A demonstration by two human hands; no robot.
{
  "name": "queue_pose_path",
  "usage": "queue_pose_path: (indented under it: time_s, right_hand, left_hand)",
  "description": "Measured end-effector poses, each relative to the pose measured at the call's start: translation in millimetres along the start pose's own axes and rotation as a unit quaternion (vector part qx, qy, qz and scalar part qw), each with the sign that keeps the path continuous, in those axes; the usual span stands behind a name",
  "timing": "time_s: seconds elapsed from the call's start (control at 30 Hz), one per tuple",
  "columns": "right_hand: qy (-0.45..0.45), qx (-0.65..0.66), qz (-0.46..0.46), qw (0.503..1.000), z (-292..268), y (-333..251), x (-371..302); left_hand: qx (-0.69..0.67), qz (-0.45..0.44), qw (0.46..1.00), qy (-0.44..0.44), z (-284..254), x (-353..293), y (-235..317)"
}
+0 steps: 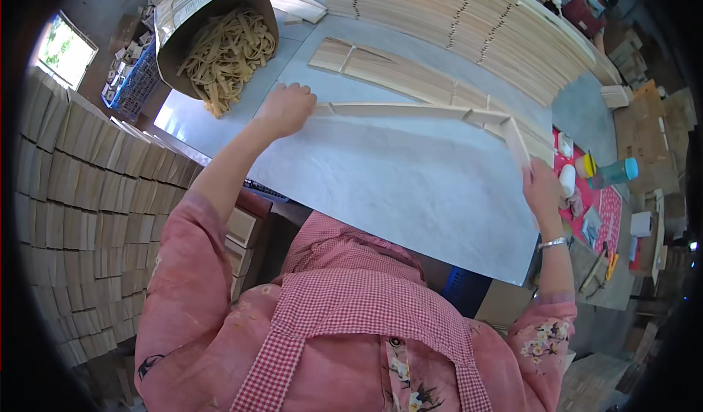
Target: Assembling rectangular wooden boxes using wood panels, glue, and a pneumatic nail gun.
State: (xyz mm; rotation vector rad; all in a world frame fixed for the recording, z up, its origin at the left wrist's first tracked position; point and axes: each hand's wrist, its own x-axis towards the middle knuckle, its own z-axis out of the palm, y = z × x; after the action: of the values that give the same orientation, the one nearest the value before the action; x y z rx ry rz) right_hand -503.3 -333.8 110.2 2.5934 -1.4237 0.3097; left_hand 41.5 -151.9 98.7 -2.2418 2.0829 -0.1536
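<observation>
My left hand (288,108) is closed on the left end of a long, thin, pale wooden strip (410,110), held on edge over the white tabletop (381,185). The strip bends toward me at its right end, where a short section angles down to my right hand (543,189). The fingers of that hand are closed on the tip of this section. Notches show along the strip. Just behind it lie flat wooden boards (388,72) with grooves across them.
A long row of stacked thin boards (425,9) runs along the back. At the back left, a wide-mouthed container (167,61) holds tangled tan bands (227,53). Wooden piles (88,214) stand left. A teal-lidded bottle (614,172) is at right; another person (586,13) works far right.
</observation>
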Motion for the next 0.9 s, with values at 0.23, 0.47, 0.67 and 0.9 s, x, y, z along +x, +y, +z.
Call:
queue_pose_path:
  time_s: [0.23,0.47,0.67,0.9]
  right_hand:
    - [-0.084,0.087,0.052,0.991,-22.9,-91.9,33.3]
    - [-0.175,0.387,0.124,0.897,-13.0,-168.9,9.9]
    - [-0.221,0.372,-0.017,0.901,-24.0,-246.7,1.3]
    - [0.002,0.209,-0.228,0.951,9.1,-244.1,5.9]
  left_hand:
    - [-0.114,-0.046,0.991,-0.051,8.9,-20.0,1.1]
    - [-0.438,-0.167,0.88,-0.083,0.8,-31.4,-10.3]
    - [-0.608,-0.133,0.776,-0.102,12.1,-31.2,12.1]
    - [-0.662,-0.092,0.741,-0.062,20.3,-43.5,13.4]
